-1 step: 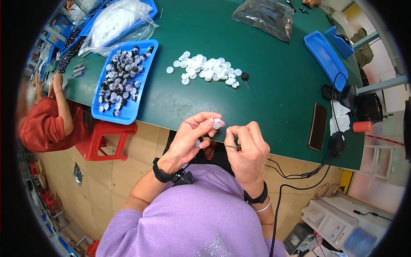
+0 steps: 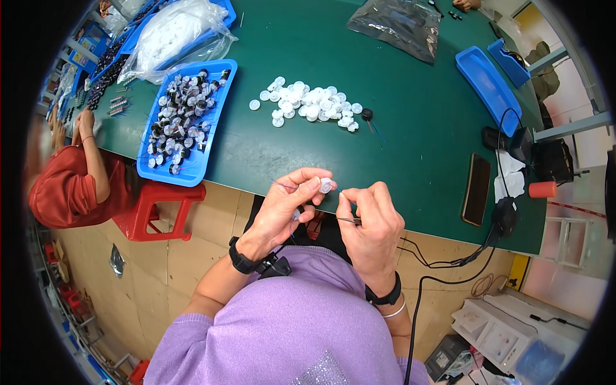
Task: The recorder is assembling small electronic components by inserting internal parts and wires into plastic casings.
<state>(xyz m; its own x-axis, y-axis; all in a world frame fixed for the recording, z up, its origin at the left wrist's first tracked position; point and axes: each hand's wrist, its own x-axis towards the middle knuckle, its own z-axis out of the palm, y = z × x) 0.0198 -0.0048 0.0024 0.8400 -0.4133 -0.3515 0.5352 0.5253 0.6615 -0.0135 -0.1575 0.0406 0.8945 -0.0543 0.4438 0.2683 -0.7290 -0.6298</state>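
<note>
My left hand (image 2: pixel 287 202) pinches a small round white plastic cap (image 2: pixel 326 185) between thumb and forefinger. Its curled lower fingers hold another white and dark piece (image 2: pixel 297 213), mostly hidden, and thin wires trail from this hand. Close by on the right, my right hand (image 2: pixel 372 221) is closed on a thin blue wire (image 2: pixel 340 191) that leads toward the cap. A slim dark tool (image 2: pixel 348 221), perhaps tweezers, sticks out from the same fingers. Both hands are above the near table edge. Farther off lies a pile of white caps (image 2: pixel 314 102), with a black round part with wires (image 2: pixel 367 114) beside it.
A blue tray (image 2: pixel 212 128) of black-and-white wired parts stands left. At right are a phone (image 2: pixel 475 189), an empty-looking blue tray (image 2: pixel 481 83) and black cables (image 2: pixel 505 217). A grey plastic bag (image 2: pixel 401 29) lies far back. A co-worker in red (image 2: pixel 80 186) sits left, near a red stool (image 2: pixel 163 202).
</note>
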